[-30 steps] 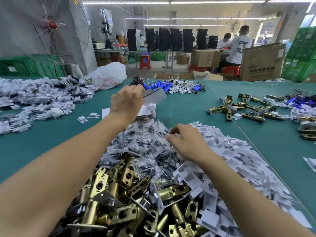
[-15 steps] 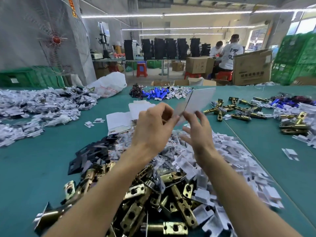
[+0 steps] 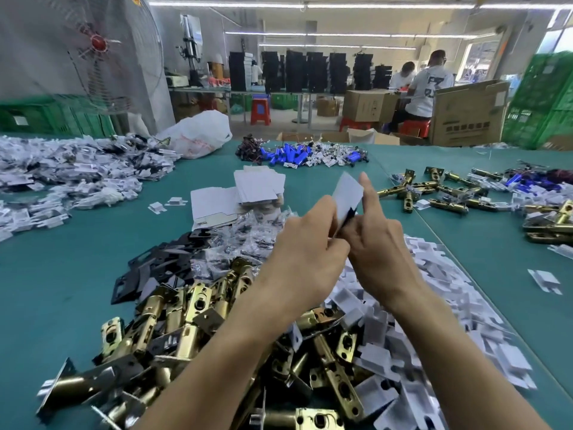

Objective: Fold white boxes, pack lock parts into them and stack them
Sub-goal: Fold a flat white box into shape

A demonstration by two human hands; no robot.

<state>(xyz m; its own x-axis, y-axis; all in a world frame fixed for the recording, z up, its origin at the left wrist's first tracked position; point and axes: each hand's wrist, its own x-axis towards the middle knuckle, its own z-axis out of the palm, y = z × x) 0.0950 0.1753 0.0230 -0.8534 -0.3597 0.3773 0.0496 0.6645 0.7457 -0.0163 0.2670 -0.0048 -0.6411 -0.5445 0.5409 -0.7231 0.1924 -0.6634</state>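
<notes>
Pinching a flat white box (image 3: 348,195), left hand (image 3: 305,249), right hand (image 3: 376,243), fingers curled on it, over shiny brass latches (image 3: 186,315).

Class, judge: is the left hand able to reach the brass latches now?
Likely yes: the latches lie uncovered just below, but the left hand and right hand both grip the box.

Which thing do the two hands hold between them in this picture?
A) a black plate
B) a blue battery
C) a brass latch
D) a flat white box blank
D: the left hand and the right hand both hold the white box blank, and its flat white face shows above the fingers.
</notes>
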